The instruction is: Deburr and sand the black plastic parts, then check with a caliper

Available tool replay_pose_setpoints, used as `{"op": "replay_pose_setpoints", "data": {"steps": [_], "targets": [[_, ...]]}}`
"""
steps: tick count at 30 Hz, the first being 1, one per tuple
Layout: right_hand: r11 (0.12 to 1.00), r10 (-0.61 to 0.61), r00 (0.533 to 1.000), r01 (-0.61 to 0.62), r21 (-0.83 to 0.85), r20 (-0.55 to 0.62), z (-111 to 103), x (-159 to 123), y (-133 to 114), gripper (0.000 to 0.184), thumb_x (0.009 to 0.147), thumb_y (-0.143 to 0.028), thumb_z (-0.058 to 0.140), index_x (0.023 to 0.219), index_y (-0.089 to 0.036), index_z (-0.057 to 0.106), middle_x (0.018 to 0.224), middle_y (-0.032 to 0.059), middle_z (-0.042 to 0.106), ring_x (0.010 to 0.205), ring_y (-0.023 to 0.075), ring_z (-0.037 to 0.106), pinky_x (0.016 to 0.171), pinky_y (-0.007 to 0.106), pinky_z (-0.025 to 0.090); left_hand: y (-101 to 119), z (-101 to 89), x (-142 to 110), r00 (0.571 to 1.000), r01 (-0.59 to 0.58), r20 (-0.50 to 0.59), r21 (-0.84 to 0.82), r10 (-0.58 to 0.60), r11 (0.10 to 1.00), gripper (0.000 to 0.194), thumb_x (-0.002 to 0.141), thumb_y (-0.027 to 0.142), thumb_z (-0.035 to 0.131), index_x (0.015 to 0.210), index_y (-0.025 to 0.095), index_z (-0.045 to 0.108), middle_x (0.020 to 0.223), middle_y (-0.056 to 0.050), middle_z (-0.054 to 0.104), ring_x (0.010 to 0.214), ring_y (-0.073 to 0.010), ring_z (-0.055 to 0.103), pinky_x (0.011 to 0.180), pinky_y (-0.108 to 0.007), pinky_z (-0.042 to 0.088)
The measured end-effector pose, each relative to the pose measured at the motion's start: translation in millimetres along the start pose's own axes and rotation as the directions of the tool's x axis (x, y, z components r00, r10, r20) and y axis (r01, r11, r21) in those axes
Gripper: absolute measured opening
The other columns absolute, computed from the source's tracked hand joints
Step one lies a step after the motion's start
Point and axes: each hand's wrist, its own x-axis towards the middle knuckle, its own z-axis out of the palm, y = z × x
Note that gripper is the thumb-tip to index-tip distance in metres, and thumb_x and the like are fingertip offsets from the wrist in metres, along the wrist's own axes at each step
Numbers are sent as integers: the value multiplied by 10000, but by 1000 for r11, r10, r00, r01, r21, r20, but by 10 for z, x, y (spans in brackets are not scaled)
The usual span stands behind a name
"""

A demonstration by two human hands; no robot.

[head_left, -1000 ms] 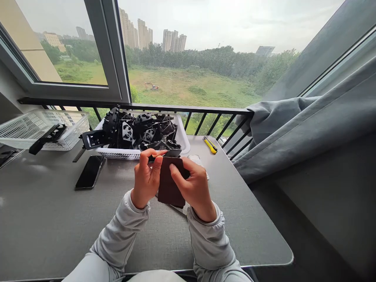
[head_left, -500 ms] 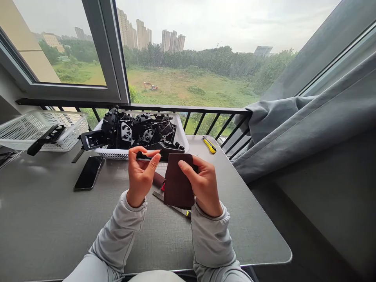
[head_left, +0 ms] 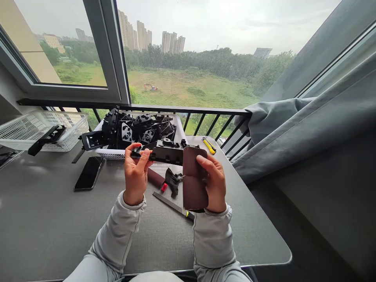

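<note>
The left hand [head_left: 135, 176] grips one black plastic part [head_left: 169, 152], the right hand [head_left: 216, 182] one brown sheet [head_left: 194, 192], probably sandpaper, before one basket [head_left: 117, 154] heaped with components [head_left: 147, 135] and a second basket [head_left: 75, 121] containing a black piece [head_left: 44, 141].

Two bare hands [head_left: 136, 176] [head_left: 216, 182] we're counting, two white perforated plastic baskets [head_left: 78, 127] [head_left: 116, 155], one black rectangular phone [head_left: 88, 173], one slim yellow cutter [head_left: 209, 145], one creased brown sheet [head_left: 194, 190], one grey metal tool [head_left: 169, 202], black plastic parts [head_left: 167, 154] beyond our tally

matt brown sheet [head_left: 194, 192], black plastic part [head_left: 169, 156], glossy phone [head_left: 89, 173], metal tool [head_left: 169, 202]
</note>
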Motion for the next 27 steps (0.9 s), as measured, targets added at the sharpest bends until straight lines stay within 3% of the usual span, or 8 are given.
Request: {"op": "replay_pose_setpoints", "data": {"steps": [6,11,13,17,23,27], "targets": [[998,-64,994,63,-13,-87,17,12,33,147,677,-332,722,697,-190,690,591,-28,544,498,91,438,435,200,332,1,-30,7,985,39,165,3,-39,999,757,574,253,895,1196,286,465,831,64,648,640,-73,651,691,-220,573],[995,-77,997,77,-55,-5,66,-41,63,152,685,-329,719,726,-183,723,586,-19,582,495,101,466,437,211,378,2,-10,-5,987,63,141,55,-70,997,800,606,233,858,1271,309,419,826,53,646,663,-121,673,629,-236,581],[993,-81,997,82,-90,20,81,-54,94,163,691,-338,723,734,-181,730,616,-6,619,519,116,504,450,222,409,0,7,-12,988,63,140,56,-71,996,681,634,214,813,1223,305,484,820,56,633,625,-104,658,603,-223,581],[986,-79,996,85,-146,50,77,-40,141,165,705,-345,725,752,-188,741,690,12,673,581,139,562,488,237,457,-22,1,2,986,40,163,28,-44,999,289,634,191,709,912,219,633,832,32,634,619,-100,655,571,-224,595],[961,-48,990,82,-264,132,19,23,146,199,718,-371,719,771,-181,747,697,22,677,589,146,563,471,234,450,-52,-49,20,970,-31,241,7,28,999,197,724,309,677,884,195,682,802,-8,675,695,-156,684,608,-296,627],[938,-53,979,117,-326,198,5,56,160,204,753,-379,700,766,-178,734,697,14,674,589,138,556,495,233,451,-88,-34,10,974,-107,209,94,86,990,281,753,463,730,871,211,694,739,7,666,645,-129,664,592,-251,606]]}}
